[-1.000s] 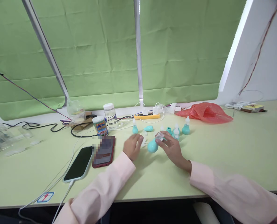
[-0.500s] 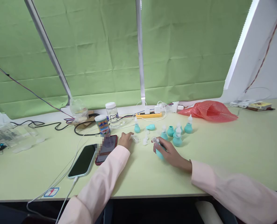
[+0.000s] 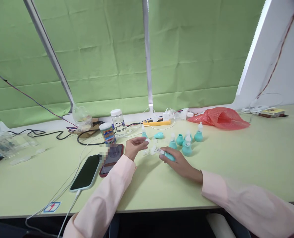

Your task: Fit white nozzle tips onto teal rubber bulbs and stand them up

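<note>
Right hand (image 3: 180, 162) was closed around one teal bulb (image 3: 170, 156), one translucent piece (image 3: 147, 140) was pinched by the left hand (image 3: 134, 148), and five nozzle-topped bulbs (image 3: 187, 150) were seen upright beyond.

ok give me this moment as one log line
left hand: pinches small pale piece | right hand: holds teal bulb | table: other teal bulbs, red bag

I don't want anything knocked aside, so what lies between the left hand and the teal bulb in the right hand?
In the head view, small translucent pieces lie on the table between the left hand and that teal bulb.
</note>
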Demonstrator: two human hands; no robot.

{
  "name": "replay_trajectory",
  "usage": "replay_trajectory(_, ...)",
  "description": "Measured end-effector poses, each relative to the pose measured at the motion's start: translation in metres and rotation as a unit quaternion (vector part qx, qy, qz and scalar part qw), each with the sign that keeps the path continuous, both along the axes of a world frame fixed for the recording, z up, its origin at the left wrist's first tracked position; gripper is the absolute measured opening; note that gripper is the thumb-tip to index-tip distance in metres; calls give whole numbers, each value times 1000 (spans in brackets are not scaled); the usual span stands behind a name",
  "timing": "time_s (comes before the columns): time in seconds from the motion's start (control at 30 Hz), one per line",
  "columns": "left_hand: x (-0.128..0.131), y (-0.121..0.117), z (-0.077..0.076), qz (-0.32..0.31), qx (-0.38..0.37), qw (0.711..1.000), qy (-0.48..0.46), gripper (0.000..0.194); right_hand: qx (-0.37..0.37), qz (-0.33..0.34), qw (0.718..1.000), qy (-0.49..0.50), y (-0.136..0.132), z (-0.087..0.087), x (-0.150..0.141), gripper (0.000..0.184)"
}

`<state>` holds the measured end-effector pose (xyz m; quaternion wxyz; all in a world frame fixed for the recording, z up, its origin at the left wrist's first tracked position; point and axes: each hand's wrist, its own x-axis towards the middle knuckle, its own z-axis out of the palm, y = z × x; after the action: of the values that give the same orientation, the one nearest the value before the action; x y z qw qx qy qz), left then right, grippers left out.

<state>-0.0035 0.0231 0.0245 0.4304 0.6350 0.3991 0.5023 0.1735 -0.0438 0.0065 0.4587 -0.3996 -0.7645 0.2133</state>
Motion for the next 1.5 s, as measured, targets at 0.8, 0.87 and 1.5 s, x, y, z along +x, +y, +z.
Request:
replay_trajectory(0.8, 2, -17, -4, -213, -158, 964, 22, 31, 148, -84, 965, -199, 7, -19, 6, 28)
replay_trajectory(0.87, 2, -17, -4, -215, -158, 964, 12, 30, 162, -86, 958, -222, 7, -18, 8, 29)
replay_trajectory(1.5, 6, -27, -11, -174, -117, 978, 12, 37, 75, 32, 986, -145, 7, -4, 7, 16)
